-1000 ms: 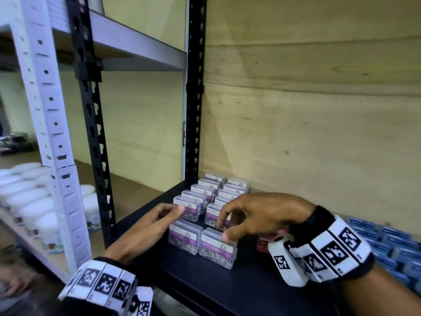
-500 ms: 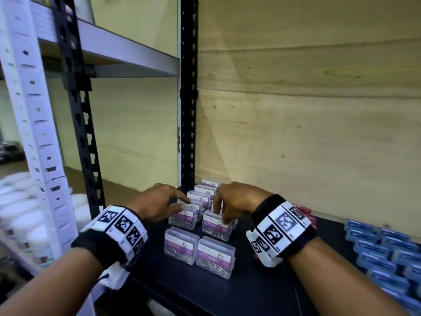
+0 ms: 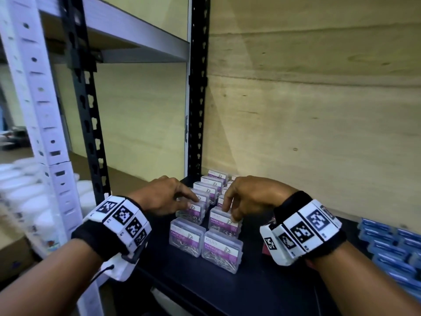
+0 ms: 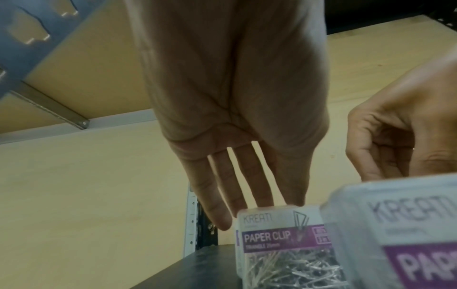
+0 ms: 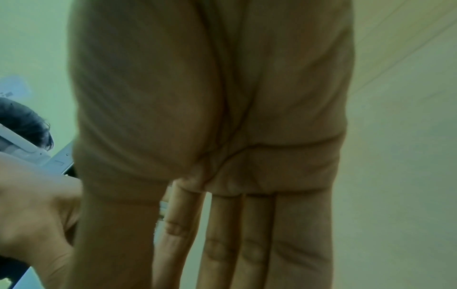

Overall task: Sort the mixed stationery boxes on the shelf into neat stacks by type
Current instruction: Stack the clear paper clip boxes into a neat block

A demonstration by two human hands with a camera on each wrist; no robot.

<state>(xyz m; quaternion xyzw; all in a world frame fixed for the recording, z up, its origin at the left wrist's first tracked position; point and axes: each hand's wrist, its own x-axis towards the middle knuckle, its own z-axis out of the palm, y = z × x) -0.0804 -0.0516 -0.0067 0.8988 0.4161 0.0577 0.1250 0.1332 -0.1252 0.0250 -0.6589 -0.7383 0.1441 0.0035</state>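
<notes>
Clear paper clip boxes with purple labels stand in two rows on the black shelf (image 3: 227,290), running back to the corner. My left hand (image 3: 191,201) reaches over the second box of the left row (image 3: 193,212); in the left wrist view its straight fingers (image 4: 217,213) touch the far top edge of that box (image 4: 279,236). My right hand (image 3: 229,213) pinches the second box of the right row (image 3: 224,223) between curled fingers and thumb. Two front boxes (image 3: 185,234) (image 3: 222,249) stand free. In the right wrist view the palm (image 5: 210,117) hides the box.
Blue boxes (image 3: 391,242) lie in rows at the right end of the shelf, and something red (image 3: 265,250) shows behind my right wrist. A black upright (image 3: 197,110) stands at the back left corner before the plywood wall. White tubs (image 3: 22,201) fill the neighbouring shelf.
My right hand has left the front right box and now pinches the box behind it. My left hand has moved forward over the second left box. The front boxes have not moved.
</notes>
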